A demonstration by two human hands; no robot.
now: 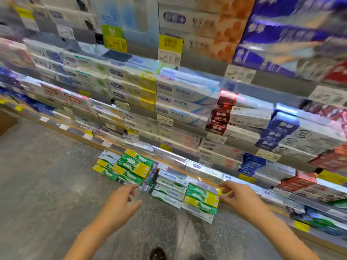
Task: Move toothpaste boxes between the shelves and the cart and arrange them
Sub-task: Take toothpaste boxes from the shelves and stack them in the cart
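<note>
Head view, motion-blurred. Shelves packed with toothpaste boxes in flat stacks, price tags on the edges. On the floor against the bottom shelf: green/yellow boxes stacked at left, white boxes in the middle, another green/yellow stack at right. Left hand open, empty, near the stacks. Right hand fingers loosely curled just beside the right stack; contact can't be confirmed.

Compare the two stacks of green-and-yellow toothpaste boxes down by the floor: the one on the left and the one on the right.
The left stack lies farther from the person, slanted and loosely piled; the right stack sits nearer and more squarely stacked. The left hand hovers short of the left stack, while the right hand reaches the right stack's upper corner. Both hold green-and-yellow boxes.
</note>
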